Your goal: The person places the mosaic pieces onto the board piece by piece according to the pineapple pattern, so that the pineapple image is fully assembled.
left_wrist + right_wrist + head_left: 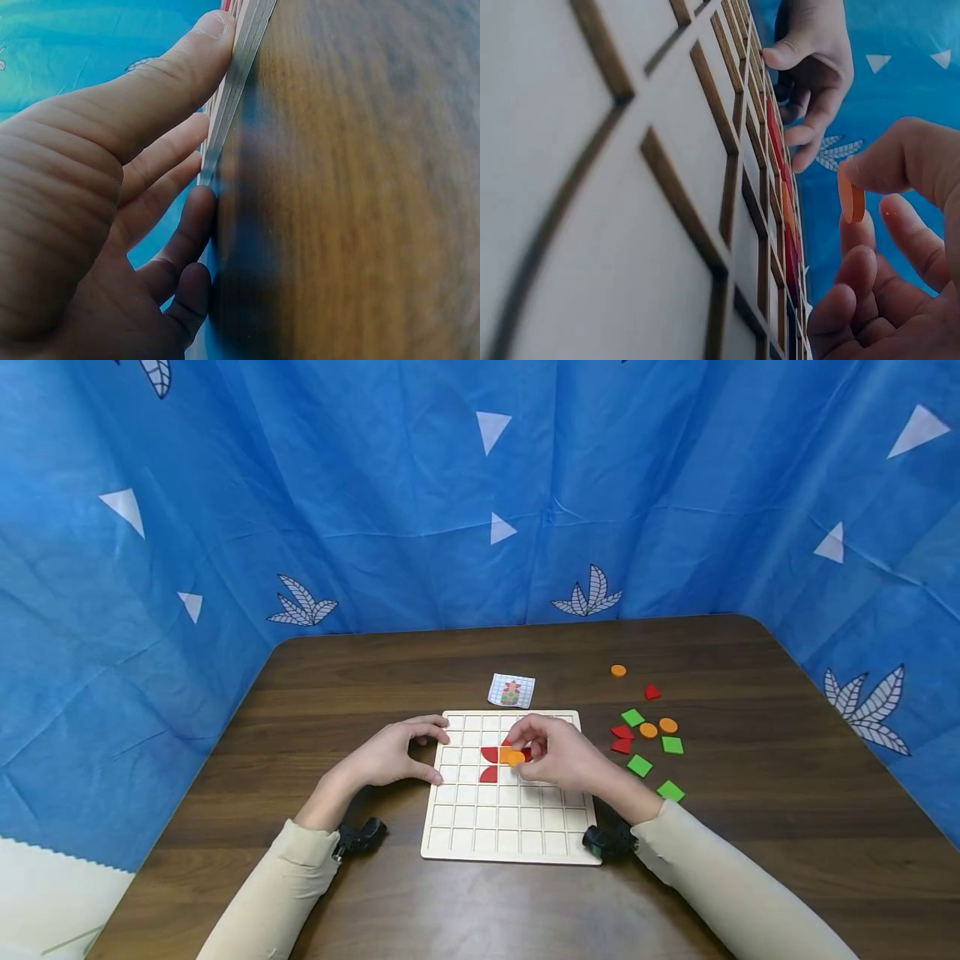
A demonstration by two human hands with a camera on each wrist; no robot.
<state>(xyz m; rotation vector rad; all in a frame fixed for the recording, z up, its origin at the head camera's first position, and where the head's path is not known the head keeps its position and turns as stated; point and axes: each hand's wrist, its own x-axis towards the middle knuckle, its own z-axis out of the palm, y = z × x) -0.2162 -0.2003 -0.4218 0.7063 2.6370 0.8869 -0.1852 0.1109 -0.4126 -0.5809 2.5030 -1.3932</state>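
A pale wooden grid board lies on the table in front of the person. The left hand rests at its left edge, thumb and fingertips spread along the rim. Between thumb and finger of the right hand, an orange disc is pinched above the board's middle; the right wrist view has it tilted on edge, apart from the grid. Red curved pieces sit in cells there, around an orange square piece. The right hand partly hides that group.
Behind the board lies a small pattern card with a pineapple-like picture. To the right are scattered loose green squares, orange discs and red pieces. A blue curtain hangs around the brown wooden table.
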